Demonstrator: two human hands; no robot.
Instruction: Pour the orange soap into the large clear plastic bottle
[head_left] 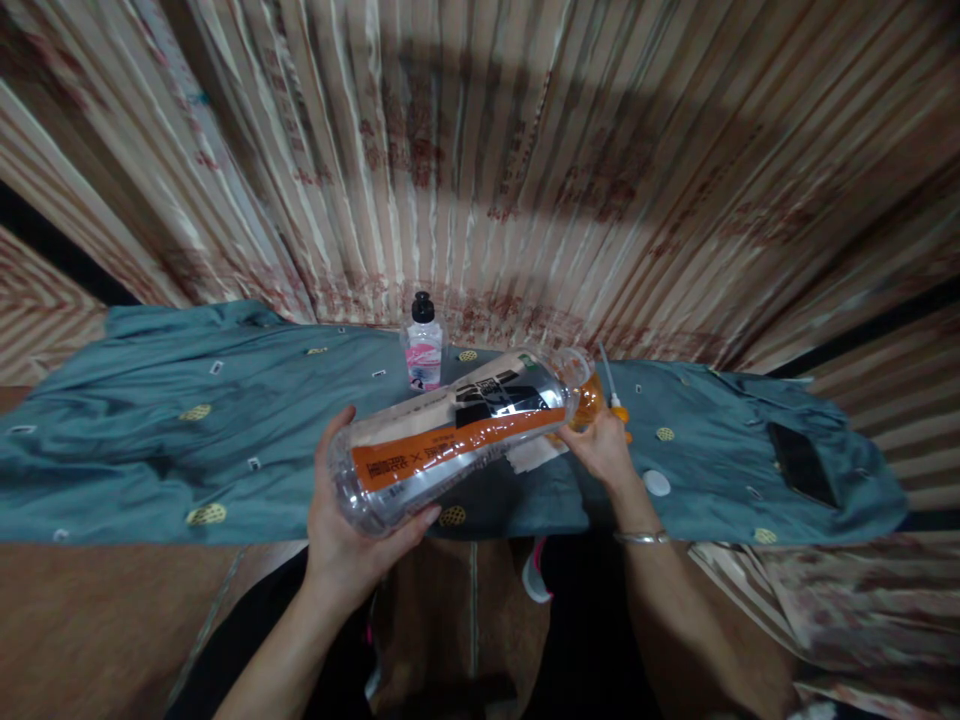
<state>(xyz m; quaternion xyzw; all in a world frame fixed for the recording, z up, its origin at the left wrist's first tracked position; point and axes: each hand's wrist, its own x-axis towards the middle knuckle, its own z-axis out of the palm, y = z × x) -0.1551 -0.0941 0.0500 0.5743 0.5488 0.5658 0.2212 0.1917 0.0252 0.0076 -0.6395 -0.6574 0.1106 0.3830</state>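
Observation:
A large clear bottle (457,435) with an orange, silver and black label lies tilted across the view, its open neck up at the right. My left hand (349,545) is wrapped round its base end. Near the neck, my right hand (600,445) closes round a container of orange liquid (587,400), which is partly hidden behind the bottle's neck. Behind the bottle stands a small pink-and-clear bottle (424,350) with a black cap. Beside my right hand is an orange pump top with a pale tube (608,375). White paper (537,456) lies under the large bottle.
A teal patterned cloth (277,430) covers the narrow table. To the right lie a round white cap (656,483) and a black phone (800,463). Pleated beige curtains (480,180) hang close behind the table. My legs are below its front edge.

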